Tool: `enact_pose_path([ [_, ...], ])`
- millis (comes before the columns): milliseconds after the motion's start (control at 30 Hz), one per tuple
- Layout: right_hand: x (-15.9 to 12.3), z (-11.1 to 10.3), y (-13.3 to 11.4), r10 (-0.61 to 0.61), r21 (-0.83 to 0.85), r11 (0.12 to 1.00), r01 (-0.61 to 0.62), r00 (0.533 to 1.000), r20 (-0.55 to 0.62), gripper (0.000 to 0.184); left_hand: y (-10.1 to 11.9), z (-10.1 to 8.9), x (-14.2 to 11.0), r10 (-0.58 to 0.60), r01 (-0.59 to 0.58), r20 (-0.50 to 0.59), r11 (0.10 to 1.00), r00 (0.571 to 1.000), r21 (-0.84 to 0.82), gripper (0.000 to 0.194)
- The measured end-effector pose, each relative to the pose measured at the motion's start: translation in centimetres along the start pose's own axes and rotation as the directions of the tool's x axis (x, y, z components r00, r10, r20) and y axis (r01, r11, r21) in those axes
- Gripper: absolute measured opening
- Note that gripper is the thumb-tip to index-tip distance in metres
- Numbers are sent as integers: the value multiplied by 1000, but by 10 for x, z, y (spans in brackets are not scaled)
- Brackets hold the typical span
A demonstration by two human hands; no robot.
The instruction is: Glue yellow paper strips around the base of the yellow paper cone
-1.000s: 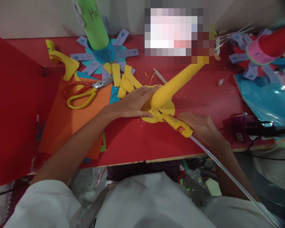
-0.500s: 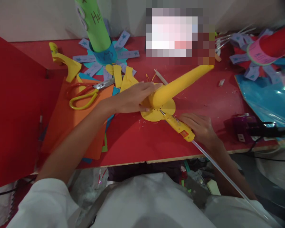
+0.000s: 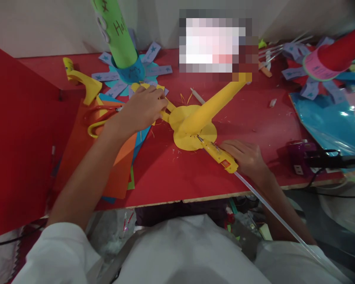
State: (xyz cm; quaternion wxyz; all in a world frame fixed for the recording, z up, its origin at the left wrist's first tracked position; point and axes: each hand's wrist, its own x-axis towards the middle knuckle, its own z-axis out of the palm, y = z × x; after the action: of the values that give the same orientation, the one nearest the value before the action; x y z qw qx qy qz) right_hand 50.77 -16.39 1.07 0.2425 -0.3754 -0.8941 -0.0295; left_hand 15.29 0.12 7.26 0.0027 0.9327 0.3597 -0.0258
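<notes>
A yellow paper tube [image 3: 214, 106] leans to the upper right on a scalloped yellow base [image 3: 208, 132], and its far end runs up to a blurred patch. My right hand [image 3: 245, 157] is closed on a yellow glue gun [image 3: 219, 154], whose metal tip is at the base by the foot of the tube. A long clear glue stick [image 3: 272, 213] trails from the gun's back. Left of the base, my left hand [image 3: 146, 106] is curled down over yellow paper strips [image 3: 170, 105]; its fingertips are hidden, so what it grips cannot be made out.
Scissors [image 3: 96, 128] lie on orange sheets [image 3: 73, 157] at left, partly behind my left forearm. A green tube [image 3: 120, 43] in a blue ring stands behind them. A pink-ringed red tube [image 3: 343, 51], blue wrapped sheets [image 3: 319, 122] and a purple plug box [image 3: 298, 156] are at right.
My left hand has let go of the yellow tube and moved left and up to the yellow strips. The tube leans unsupported by that hand. My right hand has kept the glue gun in place.
</notes>
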Motion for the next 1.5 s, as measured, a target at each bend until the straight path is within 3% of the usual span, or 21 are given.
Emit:
enact_pose_path([
  [167, 2, -1, -1, 19, -13, 1000, -19, 1000, 2, 17, -7, -22, -3, -120, 126, 83, 989, 989, -74, 20],
  [367, 2, 1, 0, 10, -26, 1000, -10, 1000, -15, 19, -25, -49, -17, -217, 222, 49, 962, 975, -159, 38],
  [533, -2, 0, -1, 109, -19, 994, -110, 994, -13, 20, -13, -69, -27, -159, 161, 41, 898, 987, -409, 35],
  [600, -2, -1, -1, 135, -4, 991, -135, 990, -35, 20, -1, -65, -28, -99, 117, 61, 840, 993, -530, 32],
  [700, 0, -4, -2, 137, 25, 991, -135, 988, -72, 19, 22, -42, -31, 59, 23, 106, 767, 993, -641, 31],
  [767, 1, -5, -2, 128, 24, 992, -126, 988, -86, 17, 39, -24, -38, 68, 24, 137, 816, 988, -577, 34],
  [867, 2, -5, -1, 114, 15, 993, -113, 989, -93, 16, 67, -5, -59, -120, 97, -36, 917, 992, -386, 39],
  [967, 1, -6, -1, 117, 28, 993, -115, 988, -105, 17, 99, 2, -85, -65, 35, -123, 972, 990, -234, 45],
  [1033, 2, -8, -2, 139, 36, 990, -135, 984, -109, 19, 121, 6, -99, 27, -40, -119, 994, 993, -104, 51],
  [1133, 3, -9, -3, 159, 24, 987, -157, 980, -116, 18, 145, 14, -110, 91, -88, -126, 996, 988, 33, 37],
  [1233, 5, -10, -4, 129, -4, 991, -130, 984, -126, 14, 153, 21, -113, 127, -102, -183, 985, 975, 141, 23],
  [1367, 5, -10, -3, 105, -12, 994, -107, 988, -113, 14, 149, 23, -117, 181, -146, -207, 974, 961, 174, 47],
  [1500, 2, -9, 0, 90, -27, 995, -94, 989, -113, 16, 136, 13, -120, 277, -236, -174, 946, 945, 222, 58],
])
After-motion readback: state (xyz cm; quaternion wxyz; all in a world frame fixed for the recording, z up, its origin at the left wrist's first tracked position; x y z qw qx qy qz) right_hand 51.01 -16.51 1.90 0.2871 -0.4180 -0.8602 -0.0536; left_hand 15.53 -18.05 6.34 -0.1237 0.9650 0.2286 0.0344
